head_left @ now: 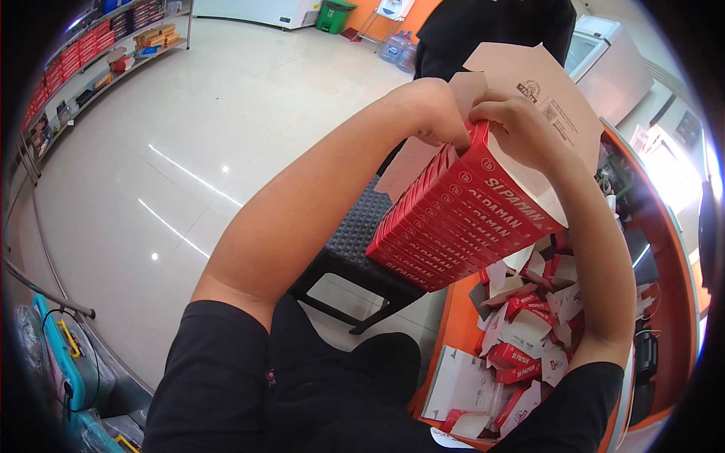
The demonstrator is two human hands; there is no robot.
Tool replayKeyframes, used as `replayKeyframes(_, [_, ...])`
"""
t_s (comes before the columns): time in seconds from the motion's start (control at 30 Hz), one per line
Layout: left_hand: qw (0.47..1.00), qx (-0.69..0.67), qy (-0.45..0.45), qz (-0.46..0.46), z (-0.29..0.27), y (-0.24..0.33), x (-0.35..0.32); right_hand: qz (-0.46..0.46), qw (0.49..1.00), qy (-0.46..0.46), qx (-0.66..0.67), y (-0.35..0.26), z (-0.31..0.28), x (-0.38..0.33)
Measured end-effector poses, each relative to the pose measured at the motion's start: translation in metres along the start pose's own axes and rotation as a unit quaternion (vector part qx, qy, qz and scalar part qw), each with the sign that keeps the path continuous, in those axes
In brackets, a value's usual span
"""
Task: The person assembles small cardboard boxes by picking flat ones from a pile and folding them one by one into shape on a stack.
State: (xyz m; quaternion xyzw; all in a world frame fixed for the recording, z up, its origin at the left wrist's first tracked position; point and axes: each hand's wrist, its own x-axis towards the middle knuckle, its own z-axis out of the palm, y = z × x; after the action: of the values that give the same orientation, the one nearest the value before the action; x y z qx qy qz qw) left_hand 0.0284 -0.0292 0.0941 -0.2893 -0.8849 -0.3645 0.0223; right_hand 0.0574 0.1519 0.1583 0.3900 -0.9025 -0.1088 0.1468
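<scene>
My left hand and my right hand both grip the top end of a red cardboard box with white lettering, held up and tilted in front of me. Its pale brown inner flaps stand open above my fingers. The left hand's fingers curl over the box's near top edge; the right hand pinches the rim beside it. Below the box lies a pile of flat red and white box blanks on an orange counter.
A black plastic stool stands on the glossy white floor. A person in black stands beyond the box. Shelves of red packages line the far left wall. A white chest freezer sits at the upper right.
</scene>
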Motion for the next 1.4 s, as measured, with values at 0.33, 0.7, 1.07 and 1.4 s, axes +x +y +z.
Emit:
replayKeyframes(0.33, [0.994, 0.047, 0.101, 0.008, 0.014, -0.008, 0.021, 0.088, 0.995, -0.033, -0.037, -0.016, -0.002, 0.004])
replayKeyframes(0.7, [0.987, -0.108, 0.113, 0.040, 0.019, -0.019, 0.019, 0.103, 0.991, 0.075, 0.042, 0.011, -0.013, -0.028])
replayKeyframes(1.07, [0.991, -0.101, 0.088, -0.008, 0.006, 0.006, 0.009, 0.157, 0.898, 0.378, 0.162, 0.023, 0.021, -0.119])
replayKeyframes(1.4, [0.993, -0.115, 0.037, -0.014, 0.001, 0.002, 0.009, 0.003, 0.991, 0.120, -0.060, 0.003, -0.022, -0.021])
